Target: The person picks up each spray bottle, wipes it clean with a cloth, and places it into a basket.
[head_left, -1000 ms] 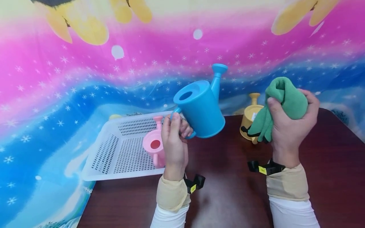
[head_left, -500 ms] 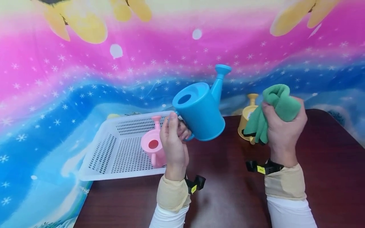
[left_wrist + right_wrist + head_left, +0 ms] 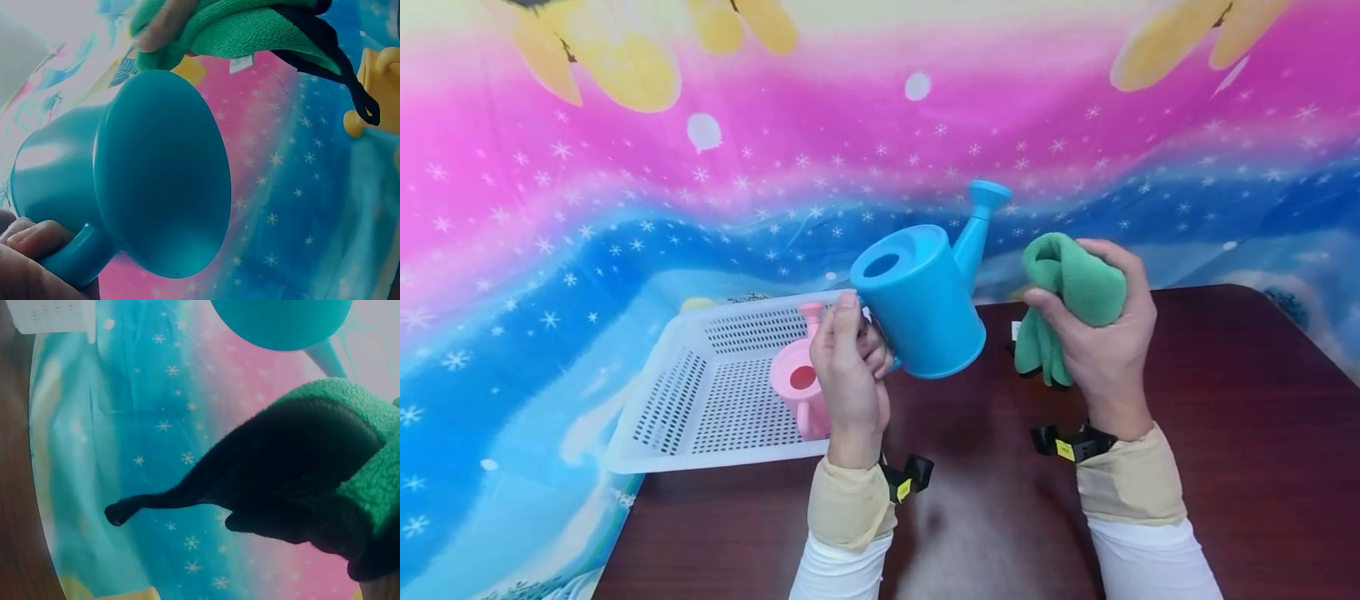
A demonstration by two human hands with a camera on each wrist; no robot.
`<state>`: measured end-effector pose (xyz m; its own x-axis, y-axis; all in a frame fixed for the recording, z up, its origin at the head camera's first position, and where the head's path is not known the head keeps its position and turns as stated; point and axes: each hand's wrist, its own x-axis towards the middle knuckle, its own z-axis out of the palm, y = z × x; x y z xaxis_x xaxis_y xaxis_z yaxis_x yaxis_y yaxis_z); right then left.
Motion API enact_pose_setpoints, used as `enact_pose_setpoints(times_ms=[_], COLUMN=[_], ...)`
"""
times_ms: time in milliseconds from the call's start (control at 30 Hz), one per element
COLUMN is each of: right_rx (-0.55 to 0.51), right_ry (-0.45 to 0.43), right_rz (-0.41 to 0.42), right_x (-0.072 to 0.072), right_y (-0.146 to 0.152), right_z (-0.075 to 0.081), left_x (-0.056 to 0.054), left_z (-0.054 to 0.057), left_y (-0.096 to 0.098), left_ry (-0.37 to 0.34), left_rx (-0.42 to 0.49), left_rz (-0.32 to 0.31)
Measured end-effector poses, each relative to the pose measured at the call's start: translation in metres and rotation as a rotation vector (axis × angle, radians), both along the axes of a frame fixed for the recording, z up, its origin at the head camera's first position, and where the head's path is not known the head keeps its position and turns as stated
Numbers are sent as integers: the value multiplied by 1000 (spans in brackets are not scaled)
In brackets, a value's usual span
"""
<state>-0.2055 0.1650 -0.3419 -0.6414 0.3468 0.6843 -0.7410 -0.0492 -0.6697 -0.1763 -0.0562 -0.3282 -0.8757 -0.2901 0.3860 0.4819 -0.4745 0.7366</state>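
Note:
My left hand (image 3: 850, 375) grips the handle of a blue watering can (image 3: 925, 308), raised and tilted above the table, its spout pointing up to the right. To its right, my right hand (image 3: 1112, 350) holds a bunched green cloth (image 3: 1090, 283), a short gap from the can. The left wrist view shows the can's round base and the fleecy cloth (image 3: 244, 34) above it, with a black edging, a hanging loop and a white tag. Seen from the right wrist, the cloth's dark edging (image 3: 294, 462) hangs below the blue can (image 3: 284, 322).
A white perforated basket (image 3: 715, 461) stands at the left of the dark wooden table (image 3: 1240, 458), with a pink watering can (image 3: 793, 367) in it. A yellow watering can (image 3: 381, 87) is mostly hidden behind the cloth in the head view. A printed backdrop (image 3: 775, 108) hangs behind.
My right hand has moved left with the green cloth, closer to the blue can and across the yellow one. The blue can has dropped slightly, still in my left hand.

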Motion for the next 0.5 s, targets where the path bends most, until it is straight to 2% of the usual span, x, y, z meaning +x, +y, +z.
enact_pose_setpoints(times_ms=[233,333,433,500], right_rx=[71,123,203,227], right_ry=[-13,-24,-46,-44], right_rz=[53,12,-81,-98], right_x=[1,2,7,10], right_y=[-5,-7,-9,-9], right_z=[-1,1,4,5], left_x=[-1,0,1,1], left_z=[-2,-2,-3,-3], left_y=[1,2,4,6], left_ry=[-10,-20,-24,-21], left_rx=[-44,-93,-153,-194], left_rz=[21,42,66,88])
